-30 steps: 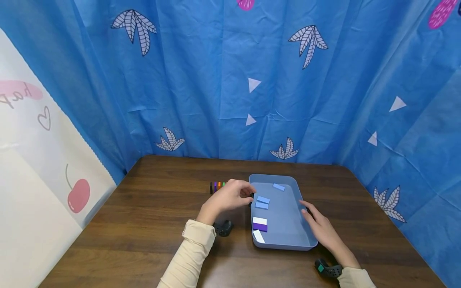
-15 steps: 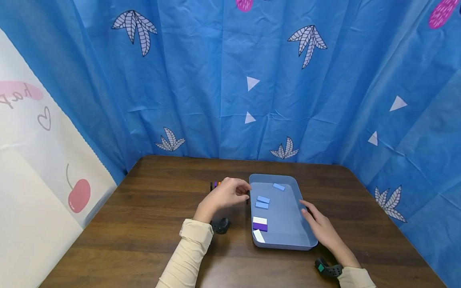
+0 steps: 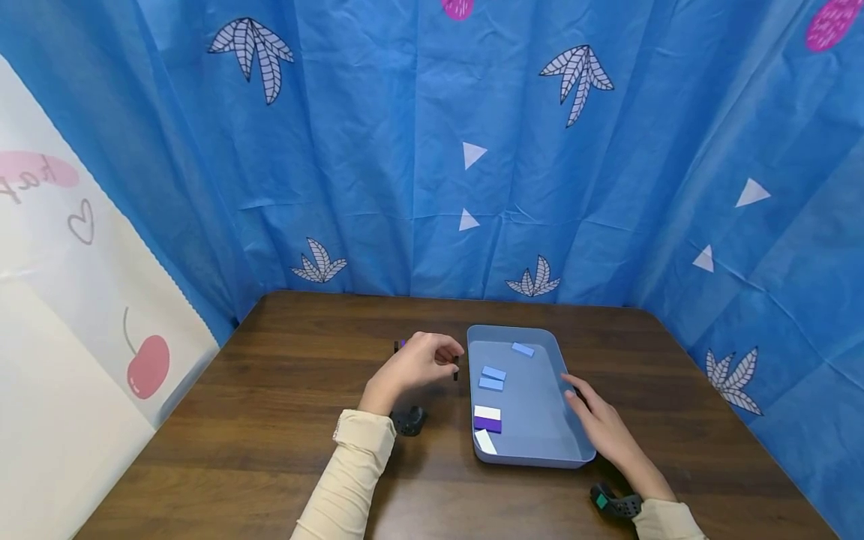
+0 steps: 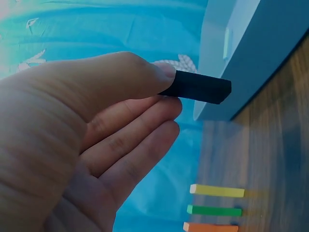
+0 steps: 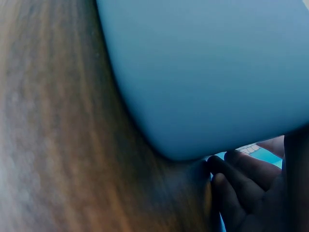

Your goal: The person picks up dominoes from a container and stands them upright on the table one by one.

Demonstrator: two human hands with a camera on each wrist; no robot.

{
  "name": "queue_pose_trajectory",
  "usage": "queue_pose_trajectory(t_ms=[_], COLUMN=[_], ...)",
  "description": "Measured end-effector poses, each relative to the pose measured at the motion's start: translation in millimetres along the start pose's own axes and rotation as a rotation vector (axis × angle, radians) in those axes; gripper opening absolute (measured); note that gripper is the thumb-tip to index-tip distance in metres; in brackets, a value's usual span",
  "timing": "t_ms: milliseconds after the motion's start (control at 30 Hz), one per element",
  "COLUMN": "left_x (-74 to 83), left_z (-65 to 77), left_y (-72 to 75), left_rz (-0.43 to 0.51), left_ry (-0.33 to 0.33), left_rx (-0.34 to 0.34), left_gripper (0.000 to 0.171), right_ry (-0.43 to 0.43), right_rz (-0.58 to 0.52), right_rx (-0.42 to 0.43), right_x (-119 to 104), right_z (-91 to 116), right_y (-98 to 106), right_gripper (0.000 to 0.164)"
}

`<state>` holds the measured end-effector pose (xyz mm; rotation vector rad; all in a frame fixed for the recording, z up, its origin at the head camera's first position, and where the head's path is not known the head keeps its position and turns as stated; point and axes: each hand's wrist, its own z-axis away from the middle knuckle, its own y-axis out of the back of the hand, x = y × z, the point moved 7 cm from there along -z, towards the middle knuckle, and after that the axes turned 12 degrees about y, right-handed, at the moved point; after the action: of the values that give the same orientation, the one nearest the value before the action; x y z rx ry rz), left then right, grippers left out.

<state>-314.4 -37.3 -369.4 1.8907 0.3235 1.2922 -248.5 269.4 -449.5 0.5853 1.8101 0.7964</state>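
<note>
My left hand [image 3: 418, 367] pinches a small black block [image 4: 202, 87] between thumb and fingertips, just left of the tray and above the table. In the left wrist view the block juts out past the thumb, and the other fingers are loosely bent. My right hand [image 3: 607, 431] lies along the right side of the blue-grey tray [image 3: 540, 459], its fingertips touching the rim. The right wrist view shows its fingers [image 5: 244, 188] beside the tray's outer wall, partly hidden and dark. Inside the tray are light blue blocks [image 3: 491, 385], white blocks [image 3: 487, 412] and a purple block [image 3: 487, 425].
A row of coloured blocks stands behind my left hand, mostly hidden in the head view; yellow [image 4: 217, 191], green [image 4: 215, 210] and orange [image 4: 211, 227] ones show in the left wrist view. The wooden table [image 3: 270, 420] ends at a blue curtain [image 3: 378, 150].
My left hand has drifted left, away from the tray's left rim, with the black block still pinched. It now covers more of the block row. My right hand has stayed in place.
</note>
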Motion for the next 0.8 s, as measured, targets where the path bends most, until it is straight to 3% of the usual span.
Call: queue_pose_trajectory(t_ms=[467, 800], left_x=[-19.4, -31.2], left_z=[0.2, -1.4], left_y=[9.8, 11.1], left_rz=[0.035, -0.022], left_ry=[0.041, 0.055], left_rx=[0.038, 0.062], left_gripper=[0.020, 0.016], right_ry=[-0.014, -0.004], right_rz=[-0.002, -0.018], right_rx=[-0.015, -0.016], right_x=[4, 4], right_z=[-1, -4], right_y=[1, 4], right_gripper=[0.055, 0.054])
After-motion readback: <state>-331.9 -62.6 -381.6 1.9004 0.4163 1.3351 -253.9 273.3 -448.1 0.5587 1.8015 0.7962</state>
